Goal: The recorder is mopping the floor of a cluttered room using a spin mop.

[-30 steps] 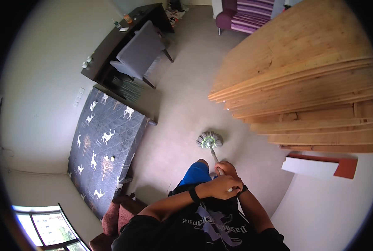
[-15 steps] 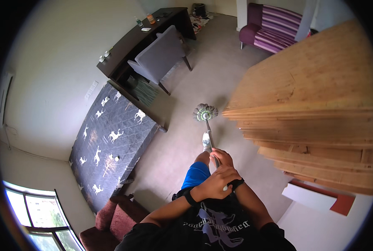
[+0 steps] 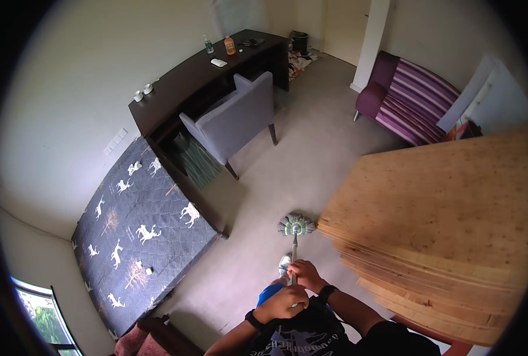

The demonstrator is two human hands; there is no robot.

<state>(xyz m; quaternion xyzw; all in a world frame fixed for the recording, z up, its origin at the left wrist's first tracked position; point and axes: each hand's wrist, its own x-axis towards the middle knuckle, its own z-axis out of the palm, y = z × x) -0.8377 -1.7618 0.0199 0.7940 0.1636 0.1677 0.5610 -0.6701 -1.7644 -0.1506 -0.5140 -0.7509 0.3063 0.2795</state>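
A mop with grey-and-green shaggy strands rests on the floor ahead of my shoe, its handle running back toward me. My left hand is wrapped round the top end of the handle, near my body. Further down the handle, my right hand grips it with closed fingers. Both wrists wear dark bands. The mop head lies close to the corner of a stack of wooden boards on the right; whether they touch, I cannot tell.
On the left stands a dark, horse-patterned mattress. A grey armchair sits at a dark desk with bottles on it. Back right is a purple striped sofa. A reddish chair is at lower left. Grey floor runs between them.
The view has tilted up, so the room, mop and hands sit lower in the picture. Both hands still hold the mop handle. The mop head stays near the board stack's corner.
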